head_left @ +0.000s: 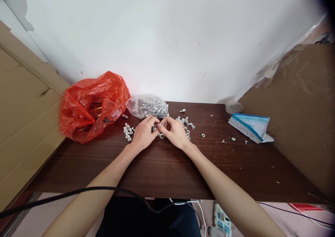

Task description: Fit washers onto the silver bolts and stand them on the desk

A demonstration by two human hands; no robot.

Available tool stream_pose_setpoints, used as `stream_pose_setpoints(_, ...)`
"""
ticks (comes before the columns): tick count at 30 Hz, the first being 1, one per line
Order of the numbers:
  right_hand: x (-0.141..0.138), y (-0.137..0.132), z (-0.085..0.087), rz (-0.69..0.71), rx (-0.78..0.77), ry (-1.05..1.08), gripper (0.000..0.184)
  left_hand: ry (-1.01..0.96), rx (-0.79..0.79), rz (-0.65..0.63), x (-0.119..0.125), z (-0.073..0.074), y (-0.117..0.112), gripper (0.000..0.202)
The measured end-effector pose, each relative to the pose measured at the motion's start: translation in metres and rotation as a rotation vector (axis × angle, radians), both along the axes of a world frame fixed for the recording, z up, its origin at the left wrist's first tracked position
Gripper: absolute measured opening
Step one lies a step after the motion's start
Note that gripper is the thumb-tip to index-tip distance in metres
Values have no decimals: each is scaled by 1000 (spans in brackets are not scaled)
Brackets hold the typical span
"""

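Note:
My left hand (143, 132) is closed around a small metal bolt (154, 128), partly hidden by the fingers. Facing it, my right hand (176, 132) pinches a small nut (162, 124) between thumb and forefinger. The fingertips of both hands nearly meet over the table. Just below them lies a washer-like metal ring (162, 136). Several bolts (127, 131) stand or lie in a group left of my left hand. Beyond my right hand are several nuts (192, 126) and more bolts (186, 119), some hidden by the hand.
A clear bag of small metal hardware (154, 107) lies behind my hands, beside an open red plastic bag (91, 106). A blue-and-white packet (250, 127) rests at right. Cardboard (293, 121) flanks the brown table (167, 174); a black cable (104, 188) crosses in front.

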State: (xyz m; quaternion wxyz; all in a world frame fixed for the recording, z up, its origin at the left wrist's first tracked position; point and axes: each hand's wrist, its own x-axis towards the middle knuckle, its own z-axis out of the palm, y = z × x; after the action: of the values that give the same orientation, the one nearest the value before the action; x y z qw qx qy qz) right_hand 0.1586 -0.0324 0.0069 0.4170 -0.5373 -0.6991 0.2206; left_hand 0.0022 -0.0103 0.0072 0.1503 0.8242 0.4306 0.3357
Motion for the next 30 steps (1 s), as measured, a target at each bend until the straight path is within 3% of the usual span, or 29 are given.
stream_pose_setpoints(10,2,3,0,-44,114,44,18,47,2,12,1,-2,1,21)
stream_pose_setpoints(30,4,5,-2,-17,138,19,14,43,11,33,0,-1,0,17)
